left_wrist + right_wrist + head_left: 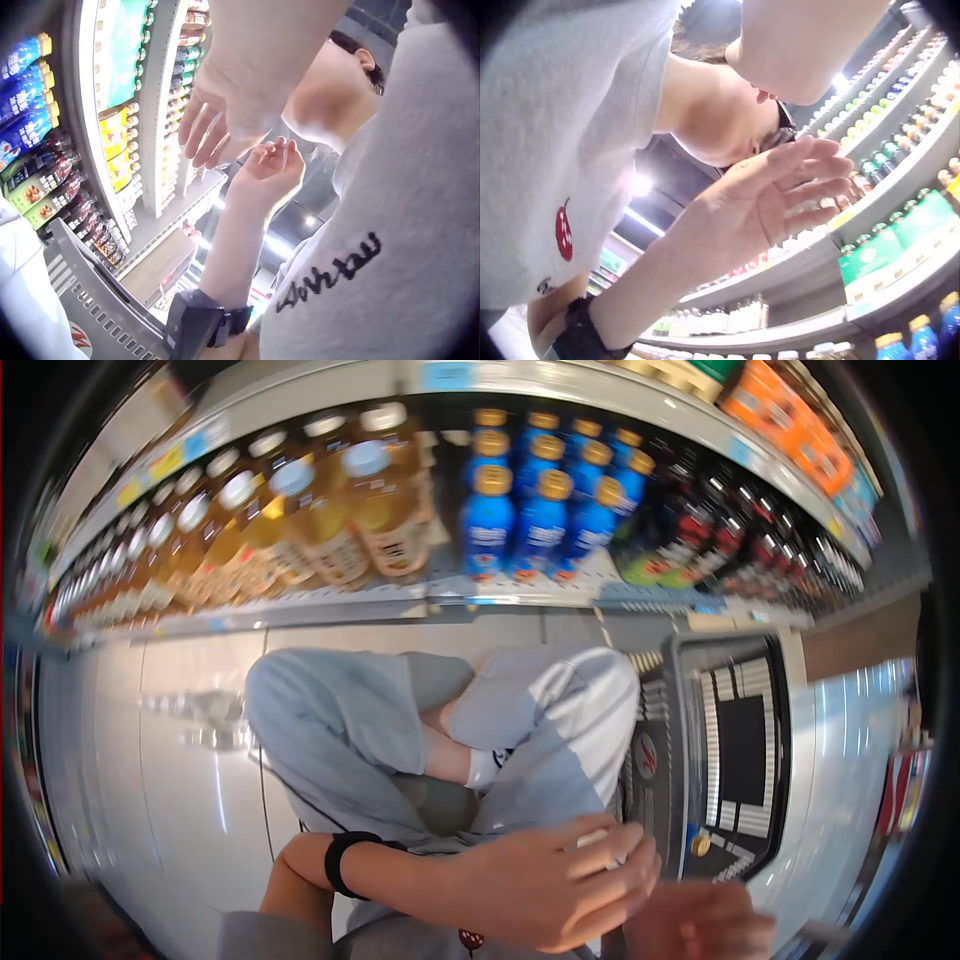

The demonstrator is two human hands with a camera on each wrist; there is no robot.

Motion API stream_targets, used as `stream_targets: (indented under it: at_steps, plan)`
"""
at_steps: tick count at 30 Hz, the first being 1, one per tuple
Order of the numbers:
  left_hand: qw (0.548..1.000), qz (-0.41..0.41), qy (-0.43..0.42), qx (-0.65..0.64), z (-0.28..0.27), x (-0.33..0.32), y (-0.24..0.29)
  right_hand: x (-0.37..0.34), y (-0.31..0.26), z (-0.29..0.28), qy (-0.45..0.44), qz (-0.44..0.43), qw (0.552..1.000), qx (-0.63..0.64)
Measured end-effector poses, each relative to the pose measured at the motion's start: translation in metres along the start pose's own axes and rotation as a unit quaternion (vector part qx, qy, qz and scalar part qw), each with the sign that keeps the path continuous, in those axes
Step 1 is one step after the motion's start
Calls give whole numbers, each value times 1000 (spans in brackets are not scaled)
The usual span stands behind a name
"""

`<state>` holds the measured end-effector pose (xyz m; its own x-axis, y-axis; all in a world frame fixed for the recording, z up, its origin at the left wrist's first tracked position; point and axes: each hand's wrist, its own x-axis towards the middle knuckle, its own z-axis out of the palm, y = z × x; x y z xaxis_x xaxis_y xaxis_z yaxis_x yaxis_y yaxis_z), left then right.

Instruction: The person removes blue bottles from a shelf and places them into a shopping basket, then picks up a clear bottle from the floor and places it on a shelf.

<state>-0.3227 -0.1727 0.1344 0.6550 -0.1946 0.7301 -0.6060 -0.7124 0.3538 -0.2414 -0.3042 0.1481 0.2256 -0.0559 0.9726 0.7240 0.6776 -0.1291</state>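
Note:
My left hand (560,880) reaches across the lap toward the right side in the head view, with its fingers extended and slightly bent. Beside it, at the bottom right, is my right hand (705,920), blurred. In the left wrist view the right hand (270,172) is raised, fingers loosely curled with nothing in them, close to the left fingers. The right wrist view shows the left hand (772,195) with spread, relaxed fingers and an empty palm. Nearest to the hands is a grey shopping basket (672,760); a gold bottle cap (700,845) shows inside it.
Crossed legs in pale trousers (340,710) are on the tiled floor (180,780). Ahead runs a shelf (350,608) with amber drink bottles (385,510), blue gold-capped bottles (487,525) and dark bottles (715,530). The basket stands by the right knee.

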Motion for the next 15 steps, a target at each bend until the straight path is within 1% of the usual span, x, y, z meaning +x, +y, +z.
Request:
stream_targets:
  at_steps: [1,2,3,4,5,6,7,8,10,11,12,13,15]
  plan:
    - [1000,2,-22,-7,-1,6,-2,-4,-10,-6,-26,68,993,-98]
    - [999,8,-45,-15,2,14,-3,-2,-18,-12,-89,156,974,-138]
    - [999,-6,-34,-26,14,14,-2,-16,-7,-13,-8,100,985,-137]
    - [999,5,-29,-29,21,22,-4,-18,-2,-22,-24,70,979,-192]
    - [999,13,-24,-30,28,31,-7,-8,-7,-37,-111,126,965,-200]
    - [999,20,-17,-30,36,41,-9,-10,-2,-40,-36,71,974,-211]
    - [998,33,-32,-46,47,47,-13,-3,-13,-53,-79,125,954,-261]
    - [996,20,-53,-74,58,55,-13,4,-25,-66,-118,184,927,-305]
    - [988,-14,-95,-119,80,70,-13,6,-34,-85,-103,231,891,-377]
    - [991,43,-76,-103,97,75,-16,6,-40,-94,-81,274,874,-393]
    - [986,43,-97,-128,110,82,-18,2,-43,-102,-38,289,857,-425]
    - [984,47,-101,-138,125,87,-19,-2,-47,-112,-5,315,826,-467]
    - [979,39,-111,-169,156,95,-17,-9,-57,-131,45,371,751,-544]
